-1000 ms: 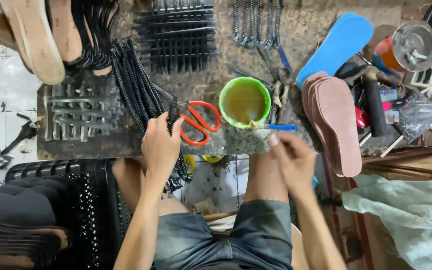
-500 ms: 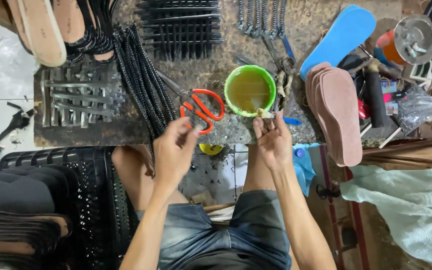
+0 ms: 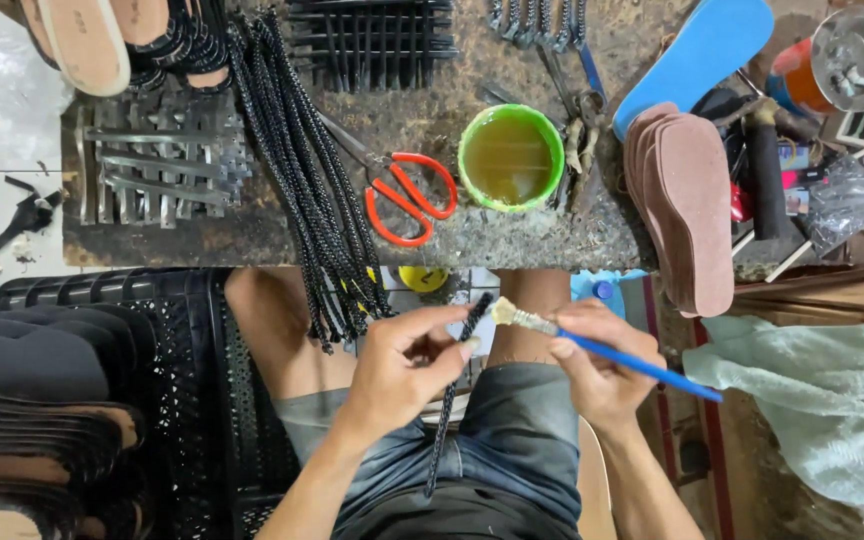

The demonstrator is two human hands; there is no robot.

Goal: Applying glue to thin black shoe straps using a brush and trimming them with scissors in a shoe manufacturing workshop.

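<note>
both hands have come back from the desk [image 3: 252, 235] to the lap. left hand [image 3: 404, 370] pinches a black braided strap [image 3: 455, 385], right hand [image 3: 602, 365] grips a blue brush [image 3: 592, 347], bristles now touching the strap's top end. green glue cup [image 3: 510, 157] sits farther off, so gluing looks underway.
</note>
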